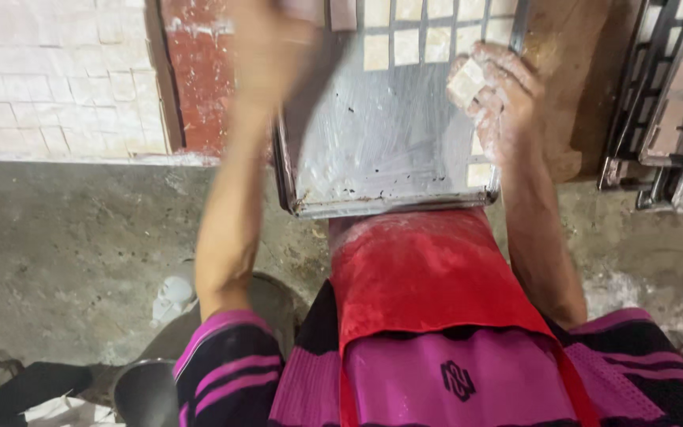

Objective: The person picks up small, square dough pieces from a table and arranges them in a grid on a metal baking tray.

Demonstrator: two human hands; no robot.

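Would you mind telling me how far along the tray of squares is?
Done: rows of pale squares cover the far end of the metal tray. In hand: the right hand holds one square at the right edge; the left hand is blurred. Left: the near part lies mostly bare.

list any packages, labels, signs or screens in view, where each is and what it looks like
No packages, signs or screens show.
Logo mark: small black emblem on the pink shirt front, bottom centre, below the red apron.
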